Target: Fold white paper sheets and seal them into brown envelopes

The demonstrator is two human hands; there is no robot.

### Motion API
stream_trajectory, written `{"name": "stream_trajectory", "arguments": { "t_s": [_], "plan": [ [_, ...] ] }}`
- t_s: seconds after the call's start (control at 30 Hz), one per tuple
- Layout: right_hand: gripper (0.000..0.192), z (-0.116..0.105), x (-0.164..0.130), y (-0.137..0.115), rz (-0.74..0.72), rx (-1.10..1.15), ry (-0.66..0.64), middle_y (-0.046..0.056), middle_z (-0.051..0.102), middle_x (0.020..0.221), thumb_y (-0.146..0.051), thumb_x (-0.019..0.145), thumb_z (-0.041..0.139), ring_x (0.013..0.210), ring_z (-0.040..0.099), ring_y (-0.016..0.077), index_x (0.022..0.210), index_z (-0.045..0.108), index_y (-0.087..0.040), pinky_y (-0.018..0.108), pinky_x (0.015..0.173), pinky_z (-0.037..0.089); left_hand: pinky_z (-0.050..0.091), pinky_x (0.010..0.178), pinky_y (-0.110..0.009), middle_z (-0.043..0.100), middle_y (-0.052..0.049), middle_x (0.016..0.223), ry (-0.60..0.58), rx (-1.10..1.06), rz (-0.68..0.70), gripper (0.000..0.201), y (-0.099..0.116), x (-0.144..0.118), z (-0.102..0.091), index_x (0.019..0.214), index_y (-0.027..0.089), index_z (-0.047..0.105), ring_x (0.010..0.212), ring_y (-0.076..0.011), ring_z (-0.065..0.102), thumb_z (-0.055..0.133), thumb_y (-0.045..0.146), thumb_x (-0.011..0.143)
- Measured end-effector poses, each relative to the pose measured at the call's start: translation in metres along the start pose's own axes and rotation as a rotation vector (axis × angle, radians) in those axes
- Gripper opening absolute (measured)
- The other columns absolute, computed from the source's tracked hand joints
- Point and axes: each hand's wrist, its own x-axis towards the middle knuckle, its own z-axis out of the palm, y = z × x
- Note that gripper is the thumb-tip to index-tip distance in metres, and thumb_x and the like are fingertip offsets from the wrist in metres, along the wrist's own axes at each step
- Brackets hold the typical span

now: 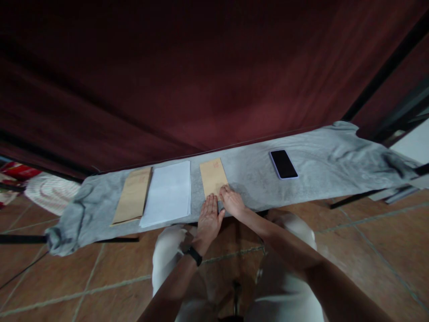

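Note:
A brown envelope (213, 177) lies flat on the grey cloth (318, 165) over a narrow table, in front of me. My left hand (208, 220) rests flat with its fingers pressing on the envelope's near edge. My right hand (231, 200) lies beside it, fingertips touching the envelope's near right corner. Neither hand grips anything. A black band sits on my left wrist.
A stack of white paper (168, 193) and a pile of brown envelopes (133, 195) lie left of the hands. A dark phone (283, 164) lies to the right. A dark red curtain (201, 76) hangs behind the table. Tiled floor below.

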Motion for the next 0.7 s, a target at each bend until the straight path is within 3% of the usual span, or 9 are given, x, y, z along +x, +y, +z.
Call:
{"name": "stream_trajectory", "arguments": {
  "t_s": [0.17, 0.4, 0.7],
  "plan": [
    [0.022, 0.008, -0.006, 0.005, 0.035, -0.070, 0.109, 0.014, 0.064, 0.119, -0.021, 0.103, 0.041, 0.103, 0.063, 0.0226, 0.114, 0.060, -0.019, 0.032, 0.084, 0.051, 0.035, 0.119, -0.054, 0.036, -0.026, 0.158, 0.021, 0.032, -0.005, 0.071, -0.006, -0.006, 0.000, 0.157, 0.006, 0.026, 0.150, -0.0330, 0.030, 0.037, 0.048, 0.102],
    [0.015, 0.026, -0.010, 0.030, 0.091, -0.065, 0.360, 0.012, 0.062, 0.106, -0.023, 0.098, 0.050, 0.101, 0.054, 0.0267, 0.103, 0.062, -0.016, 0.039, 0.093, 0.045, 0.033, 0.120, -0.052, 0.036, -0.028, 0.158, -0.038, 0.115, -0.047, 0.075, -0.008, -0.007, 0.000, 0.152, -0.002, 0.033, 0.151, -0.0341, 0.029, 0.032, 0.053, 0.102],
    [0.023, 0.028, -0.009, 0.040, 0.089, 0.031, 0.461, 0.012, 0.061, 0.103, -0.010, 0.095, 0.042, 0.098, 0.054, 0.0247, 0.097, 0.064, -0.016, 0.037, 0.090, 0.046, 0.031, 0.120, -0.050, 0.033, -0.027, 0.159, -0.099, 0.097, -0.077, 0.076, -0.009, -0.004, 0.002, 0.153, -0.001, 0.033, 0.151, -0.0341, 0.029, 0.038, 0.053, 0.099]
  ]
}}
